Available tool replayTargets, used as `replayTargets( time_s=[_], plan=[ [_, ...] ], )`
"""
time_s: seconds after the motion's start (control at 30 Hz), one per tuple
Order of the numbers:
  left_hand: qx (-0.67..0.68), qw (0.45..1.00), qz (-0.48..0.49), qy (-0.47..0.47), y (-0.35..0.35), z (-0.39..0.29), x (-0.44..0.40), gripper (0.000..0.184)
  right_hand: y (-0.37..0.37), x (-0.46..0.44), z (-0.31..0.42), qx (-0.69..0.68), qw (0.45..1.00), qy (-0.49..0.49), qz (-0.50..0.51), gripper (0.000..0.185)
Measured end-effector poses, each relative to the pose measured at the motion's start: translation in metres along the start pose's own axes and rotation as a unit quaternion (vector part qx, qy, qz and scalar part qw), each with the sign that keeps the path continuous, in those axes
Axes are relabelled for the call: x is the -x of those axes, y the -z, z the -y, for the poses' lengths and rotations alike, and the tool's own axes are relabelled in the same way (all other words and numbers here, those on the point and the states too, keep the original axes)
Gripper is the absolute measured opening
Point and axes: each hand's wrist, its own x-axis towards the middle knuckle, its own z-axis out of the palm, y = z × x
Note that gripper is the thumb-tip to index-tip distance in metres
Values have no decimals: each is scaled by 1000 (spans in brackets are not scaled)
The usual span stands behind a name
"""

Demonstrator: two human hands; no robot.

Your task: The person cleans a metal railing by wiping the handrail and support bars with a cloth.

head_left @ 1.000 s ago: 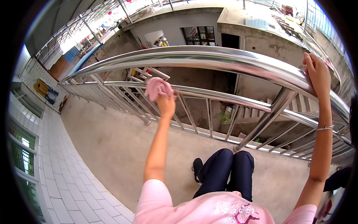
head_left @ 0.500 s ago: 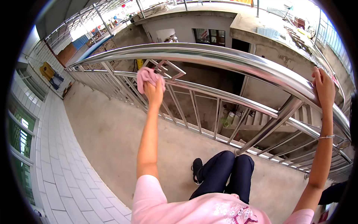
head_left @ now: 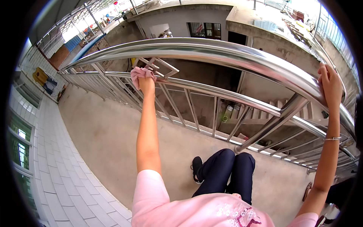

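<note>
My left hand [head_left: 146, 84] is closed around a crumpled pink cloth [head_left: 140, 73]. It presses the cloth onto the middle rail [head_left: 223, 93] of a shiny metal railing, just left of a diamond-shaped metal ornament [head_left: 164, 69]. At the right, my right hand [head_left: 331, 86] wraps over the thick top handrail [head_left: 230, 55]; some of its fingers are hidden behind the rail. A thin bracelet [head_left: 332, 138] circles my right wrist.
Thin upright bars [head_left: 189, 108] run below the middle rail. A concrete floor [head_left: 109, 125] lies between railing and white tiled wall [head_left: 64, 166]. Beyond the railing is a drop with stairs [head_left: 278, 109]. At lower right, another person's sandalled foot [head_left: 307, 191] shows. Clothes [head_left: 42, 80] hang far left.
The view has shifted slightly, so the railing appears further left and up. My left hand stays near the ornament with the cloth; my right hand keeps its hold. A sandalled foot now shows at right.
</note>
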Motion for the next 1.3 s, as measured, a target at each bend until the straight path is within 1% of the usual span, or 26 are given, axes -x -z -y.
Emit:
replayTargets(
  time_s=[0.03,0.07,0.1,0.13,0.17,0.23,0.27,0.3,0.37,0.4,0.47,0.5,0.57,0.6,0.63,0.67,0.7,0.73,0.77,0.87,0.97,1.1,1.13,1.2,1.23,1.3],
  plan=[
    [23,999,19,-33,1,5,2,18,1,0,2,1,1000,-5,1,42],
    [-32,999,14,-39,5,16,5,9,1,0,1,-5,1000,2,-3,42],
    [-35,999,17,-38,6,20,12,9,0,0,0,-5,1000,-1,-1,42],
    [-126,991,39,-37,6,24,21,10,-1,-2,-2,-3,1000,8,-10,43],
    [-215,974,60,-35,5,26,33,23,-1,-1,-3,0,1000,18,-18,43],
    [-349,915,-9,-202,-9,29,64,24,2,1,3,4,1000,-3,-13,44],
    [-350,923,3,-161,-15,28,77,25,1,0,2,7,1000,7,-15,44],
    [-452,869,8,-198,-18,33,92,27,2,1,3,10,1000,16,-18,44],
    [-432,886,46,-159,-29,29,118,31,3,5,9,7,1000,4,-23,42],
    [-430,887,54,-160,-35,23,131,31,3,7,11,-11,999,25,-46,42],
    [-445,852,107,-253,-53,9,155,33,4,7,10,-20,998,36,-57,40],
    [-439,853,122,-254,-67,-4,164,33,4,7,9,-8,998,35,-50,39],
    [-380,842,182,-338,-100,-30,185,25,1,7,7,-9,995,39,-87,38],
    [-352,841,210,-353,-118,-40,196,28,1,5,6,24,994,56,-90,41],
    [-324,840,235,-368,-138,-49,207,31,2,7,4,-9,998,30,-60,41],
    [-283,843,268,-370,-159,-55,217,37,-4,8,1,-4,994,46,-102,41],
    [-271,840,300,-363,-177,-61,230,39,2,7,8,25,997,18,-69,41],
    [-265,829,359,-338,-196,-67,240,38,6,12,15,15,995,36,-95,36],
    [-274,816,358,-361,-214,-73,253,36,11,17,24,4,991,55,-120,33],
    [-236,804,413,-357,-252,-82,279,36,11,16,22,-2,994,39,-107,34],
    [-241,804,408,-359,-246,-76,282,42,10,17,21,-17,992,48,-119,35],
    [-159,808,430,-369,-216,-79,288,43,10,15,19,-22,993,43,-112,36],
    [-154,804,435,-374,-207,-81,294,43,5,9,11,11,994,26,-105,39],
    [-135,775,567,-242,-186,-88,305,41,6,8,10,-7,994,16,-106,39],
    [-132,765,579,-248,-175,-88,310,41,7,10,12,-28,994,12,-103,38],
    [-171,724,657,-123,-161,-80,317,38,12,13,14,-44,994,15,-98,37]
  ],
)
